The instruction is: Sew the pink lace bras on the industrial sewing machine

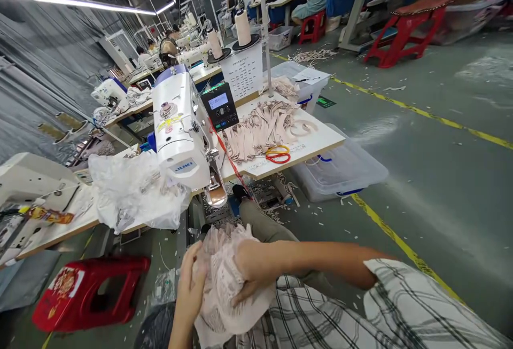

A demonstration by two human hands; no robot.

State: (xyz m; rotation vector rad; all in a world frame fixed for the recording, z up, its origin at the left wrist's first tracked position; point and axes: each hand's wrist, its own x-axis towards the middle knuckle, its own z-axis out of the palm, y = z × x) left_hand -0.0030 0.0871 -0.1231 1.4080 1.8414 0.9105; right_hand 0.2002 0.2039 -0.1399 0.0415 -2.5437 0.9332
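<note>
On my lap lies a bundle of pale pink fabric pieces (226, 306), partly gathered and ruffled. My left hand (191, 282) grips its left side, with the fingers curled against the cloth. From the right, my right hand (254, 269) is closed on the same bundle, its thumb pointing down across the front and its other fingers partly hidden. Ahead stands a white JUKI sewing machine (180, 135) with a small control panel (219, 104). Many pale pink fabric strips (260, 130) are heaped on the machine table (316, 143), beside scissors with red and yellow handles (278, 154).
A crumpled clear plastic bag (136, 191) covers the table left of the machine. Below left is a red stool (94, 293). A lidded plastic bin (344, 167) stands under the table's right side. Thread cones (242, 28) rise behind the panel, and yellow tape (401, 245) crosses the floor.
</note>
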